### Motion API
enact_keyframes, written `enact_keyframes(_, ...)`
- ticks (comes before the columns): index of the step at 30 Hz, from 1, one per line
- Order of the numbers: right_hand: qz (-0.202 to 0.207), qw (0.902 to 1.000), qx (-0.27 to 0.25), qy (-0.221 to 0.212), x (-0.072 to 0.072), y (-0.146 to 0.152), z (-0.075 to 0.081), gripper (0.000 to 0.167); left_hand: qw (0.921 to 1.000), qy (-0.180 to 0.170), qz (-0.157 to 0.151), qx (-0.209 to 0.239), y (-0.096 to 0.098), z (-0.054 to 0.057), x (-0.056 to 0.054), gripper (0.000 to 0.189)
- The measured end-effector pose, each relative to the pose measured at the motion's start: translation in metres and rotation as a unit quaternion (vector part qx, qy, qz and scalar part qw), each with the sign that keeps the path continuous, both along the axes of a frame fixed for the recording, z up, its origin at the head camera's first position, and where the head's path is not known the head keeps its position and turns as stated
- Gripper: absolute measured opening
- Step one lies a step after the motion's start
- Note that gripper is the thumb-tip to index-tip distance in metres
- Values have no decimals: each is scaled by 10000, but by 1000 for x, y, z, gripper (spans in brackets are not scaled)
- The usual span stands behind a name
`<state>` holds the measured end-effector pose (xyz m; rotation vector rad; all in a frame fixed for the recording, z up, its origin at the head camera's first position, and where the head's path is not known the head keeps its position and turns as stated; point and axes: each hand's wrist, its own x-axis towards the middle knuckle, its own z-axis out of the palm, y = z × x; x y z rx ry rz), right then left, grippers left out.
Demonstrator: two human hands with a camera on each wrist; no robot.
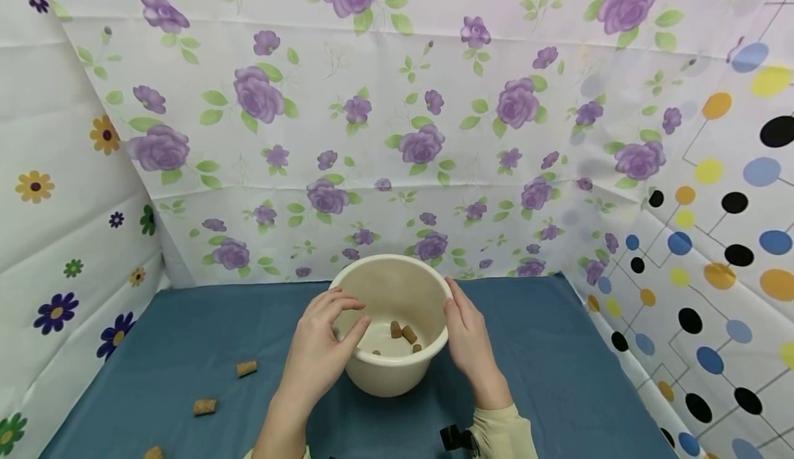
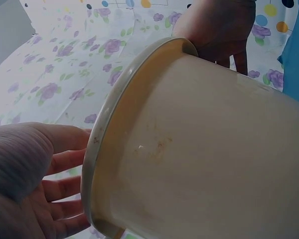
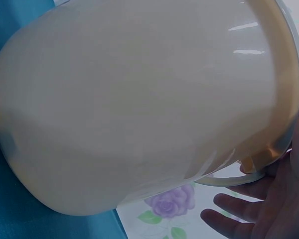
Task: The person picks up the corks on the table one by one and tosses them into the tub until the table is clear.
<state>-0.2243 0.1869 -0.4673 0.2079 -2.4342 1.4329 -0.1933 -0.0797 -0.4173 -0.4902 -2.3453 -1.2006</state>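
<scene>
A cream plastic bucket (image 1: 387,376) stands upright on the blue cloth, with several small brown corks (image 1: 409,335) lying on its bottom. My left hand (image 1: 319,345) is at the bucket's left rim, fingers bent loosely over the opening and thumb apart from them. Nothing shows between that thumb and fingers; in the left wrist view their tips pass behind the rim (image 2: 97,144). At the right rim my right hand (image 1: 468,338) holds the bucket, thumb at the edge and fingers along the outside. In the right wrist view those fingers (image 3: 239,206) spread beside a loop-shaped handle (image 3: 231,180).
Three loose corks lie on the blue cloth (image 1: 186,335) to the left: one cork (image 1: 247,368) nearest the bucket, another cork (image 1: 205,406) farther left, and a third cork (image 1: 153,453) cut off by the bottom edge. A flower-patterned sheet (image 1: 378,135) hangs behind the table.
</scene>
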Motion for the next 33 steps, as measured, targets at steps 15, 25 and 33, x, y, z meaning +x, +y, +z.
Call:
enact_keyframes(15,4,10000,3,32,1,-1,2,54,9999,89,-32,49,0,1,0,20)
enact_keyframes(25,-2,10000,-25,23,1,-1,2,54,9999,102,-62,110,1,1,1,19)
enact_keyframes(33,-23,10000,-49,3,1,-1,1,54,9997,135,-123,141,0,1,1,18)
